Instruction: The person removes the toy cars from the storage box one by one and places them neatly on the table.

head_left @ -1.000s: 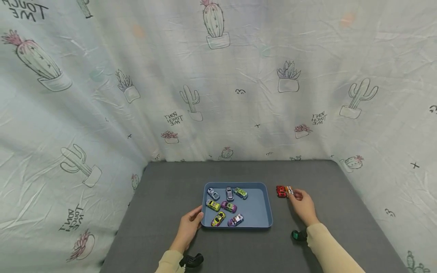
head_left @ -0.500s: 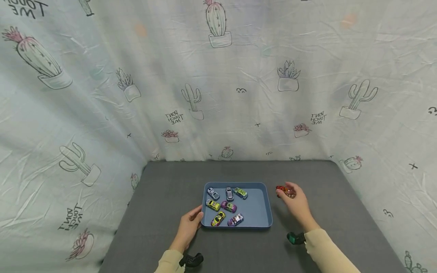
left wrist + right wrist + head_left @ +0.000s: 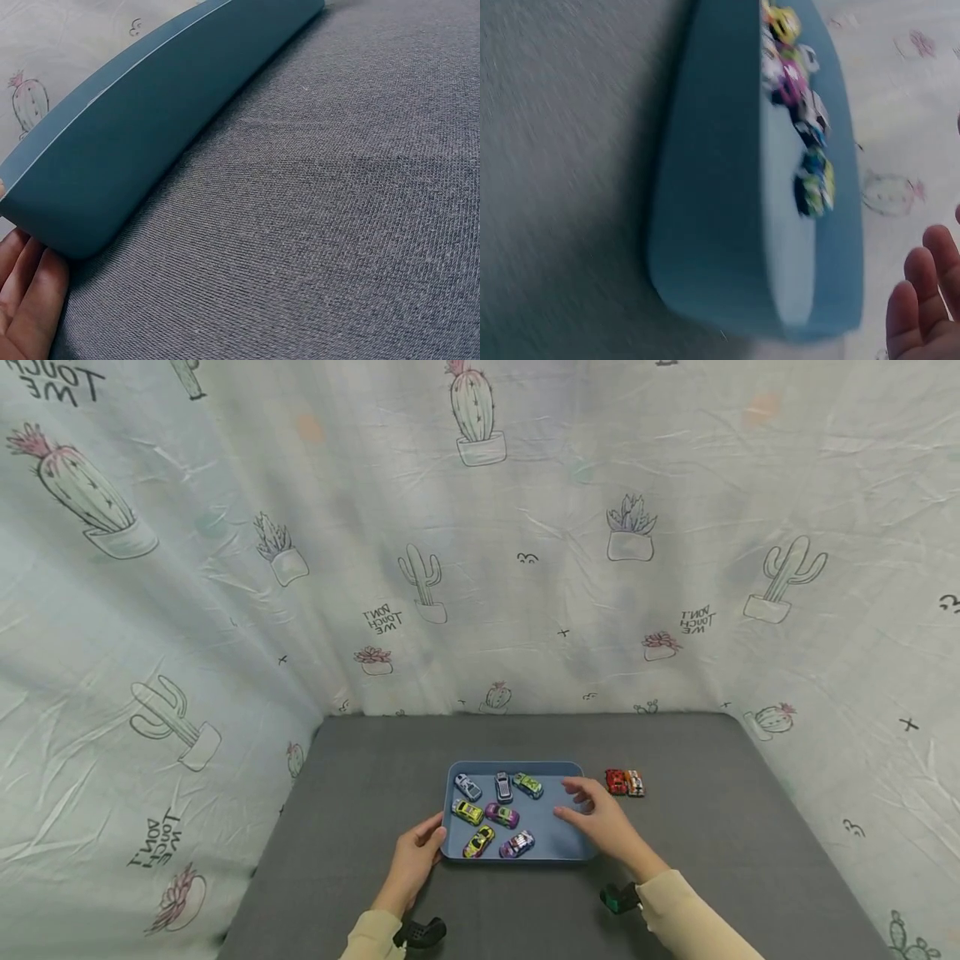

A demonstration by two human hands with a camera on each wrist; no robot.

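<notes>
A blue tray (image 3: 551,852) lies on the table with several toy cars inside, among them a purple car (image 3: 502,815), a yellow-green car (image 3: 528,785) and a white-and-purple car (image 3: 517,844). At the tray's left side my left hand (image 3: 414,856) holds the wall near the front corner; its fingers (image 3: 46,289) press the outside in the left wrist view. My right hand (image 3: 603,822) hovers over the tray's right part, thumb and fingers apart, holding nothing. Just right of the tray, a red car (image 3: 616,782) and an orange-and-white car (image 3: 635,783) stand side by side.
The grey cloth-covered table (image 3: 375,760) extends around the tray. A cactus-print curtain (image 3: 487,568) hangs behind and at both sides. Black wrist devices (image 3: 618,898) sit below each hand.
My right hand first pinched the orange-and-white car, then covered both cars on the right. It has let go and moved left over the tray. The left hand has stayed put.
</notes>
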